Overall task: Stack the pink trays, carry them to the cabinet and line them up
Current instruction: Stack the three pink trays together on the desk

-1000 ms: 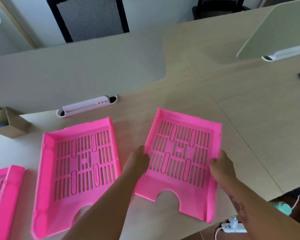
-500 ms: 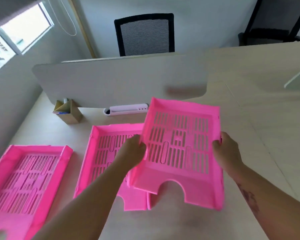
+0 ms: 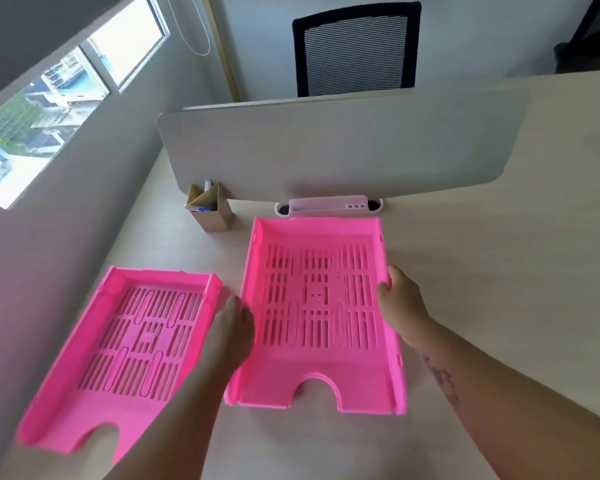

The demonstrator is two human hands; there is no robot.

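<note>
A pink slotted tray lies nested on a second pink tray on the desk, in the middle of the view; a doubled edge shows at the front cut-out. My left hand grips its left wall and my right hand grips its right wall. Another pink tray lies flat on the desk to the left, its right wall close to my left hand. My left forearm covers that tray's front right corner.
A grey divider panel stands behind the trays, with a white clamp at its foot. A brown cardboard pen holder sits at the back left. A wall with a window is on the left, a black chair beyond the panel.
I carried the right-hand tray leftwards and set it down into the middle tray. My view swung left, so the left tray is now fully in sight.
</note>
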